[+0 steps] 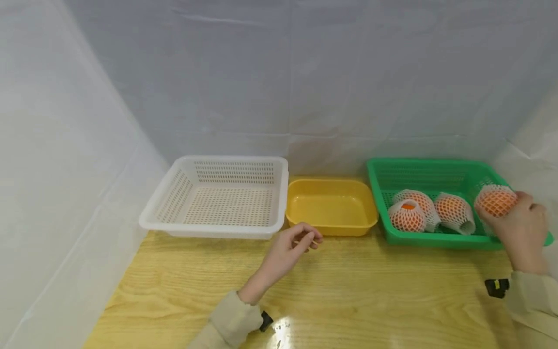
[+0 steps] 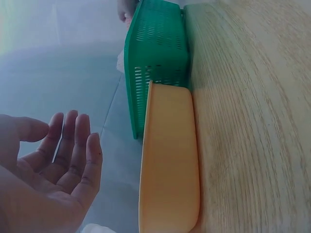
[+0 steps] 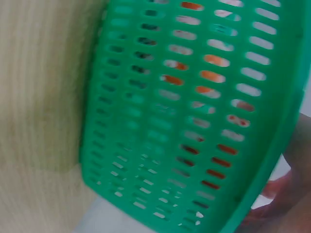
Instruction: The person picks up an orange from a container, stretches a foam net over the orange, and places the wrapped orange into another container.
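Note:
My right hand [image 1: 523, 228] grips an orange-coloured fruit [image 1: 496, 201] in a white foam net, at the right end of the green basket [image 1: 440, 240]. Three more netted fruits [image 1: 454, 212] lie in that basket, left of the hand. The basket wall hides most of the hold in the right wrist view, where only part of the hand [image 3: 286, 199] shows. My left hand [image 1: 283, 249] hovers by the front rim of the yellow tub [image 1: 333, 230], its fingers loosely bent. In the left wrist view, nothing lies in its palm [image 2: 53, 194].
A white perforated basket [image 1: 213, 231] stands left of the yellow tub, and the green basket stands right of it. All three containers are in a row on a wooden table [image 1: 348, 281]. White sheeting [image 1: 287, 87] hangs behind and at the sides.

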### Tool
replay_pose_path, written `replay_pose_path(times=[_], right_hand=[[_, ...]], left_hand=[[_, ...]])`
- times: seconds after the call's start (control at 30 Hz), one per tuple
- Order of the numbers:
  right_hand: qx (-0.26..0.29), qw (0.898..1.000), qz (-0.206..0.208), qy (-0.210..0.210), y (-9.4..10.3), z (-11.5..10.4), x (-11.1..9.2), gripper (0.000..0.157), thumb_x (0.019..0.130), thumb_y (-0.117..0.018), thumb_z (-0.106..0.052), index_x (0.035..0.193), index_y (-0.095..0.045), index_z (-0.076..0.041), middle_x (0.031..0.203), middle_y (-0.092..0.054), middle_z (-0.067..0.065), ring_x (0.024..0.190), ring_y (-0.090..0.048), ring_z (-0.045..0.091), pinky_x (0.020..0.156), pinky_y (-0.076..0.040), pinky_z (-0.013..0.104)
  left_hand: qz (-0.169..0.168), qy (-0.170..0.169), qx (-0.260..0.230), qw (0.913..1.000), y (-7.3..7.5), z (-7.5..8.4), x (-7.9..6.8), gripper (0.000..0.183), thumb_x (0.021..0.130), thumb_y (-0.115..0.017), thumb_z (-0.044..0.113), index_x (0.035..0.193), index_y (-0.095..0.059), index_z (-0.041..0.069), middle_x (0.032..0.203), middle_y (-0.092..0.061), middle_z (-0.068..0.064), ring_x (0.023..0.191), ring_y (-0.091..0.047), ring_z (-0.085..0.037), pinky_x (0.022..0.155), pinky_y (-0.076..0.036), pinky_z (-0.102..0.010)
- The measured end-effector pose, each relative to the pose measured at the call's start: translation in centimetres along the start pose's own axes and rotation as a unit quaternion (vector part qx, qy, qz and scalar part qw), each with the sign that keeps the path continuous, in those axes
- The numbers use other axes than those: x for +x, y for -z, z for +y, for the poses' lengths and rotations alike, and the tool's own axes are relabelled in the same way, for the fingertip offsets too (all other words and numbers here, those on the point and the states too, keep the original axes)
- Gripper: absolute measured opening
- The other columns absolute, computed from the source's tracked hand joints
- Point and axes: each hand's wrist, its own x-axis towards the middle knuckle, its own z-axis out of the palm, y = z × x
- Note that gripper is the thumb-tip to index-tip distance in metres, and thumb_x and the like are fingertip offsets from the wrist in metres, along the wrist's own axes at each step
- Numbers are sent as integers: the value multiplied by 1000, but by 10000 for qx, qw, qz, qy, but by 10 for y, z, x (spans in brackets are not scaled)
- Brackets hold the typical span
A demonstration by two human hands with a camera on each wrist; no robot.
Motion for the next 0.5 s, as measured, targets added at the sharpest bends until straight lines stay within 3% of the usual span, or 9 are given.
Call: replay_pose_path(times=[0.17, 0.33, 0.5], right_hand=[[-272, 9980, -555, -112, -5, 13, 0, 109, 97, -48, -63, 148, -7, 24, 133, -17, 60, 107, -34, 73, 81, -39, 78], [-560, 9967, -579, -15, -8, 17, 5, 110, 97, -47, -65, 143, -13, 29, 130, -19, 61, 115, -28, 74, 89, -35, 79], [-1007, 9924, -684, -193, -7, 12, 9, 105, 99, -47, -62, 141, -19, 30, 135, -14, 60, 122, -23, 75, 90, -36, 79]], left_hand=[[-55, 16, 46, 10000, 0, -2, -1, 22, 107, -53, 19, 112, -70, 5, 107, -73, -6, 94, -71, -25, 80, -59, -26], [-113, 50, 16, 9999, -1, -3, -1, 22, 107, -53, 19, 112, -70, 6, 106, -73, -7, 95, -71, -31, 80, -58, -25], [-164, 60, 114, 9998, 0, -4, -1, 22, 107, -53, 20, 112, -70, 8, 105, -74, -5, 94, -72, -27, 78, -59, -26]])
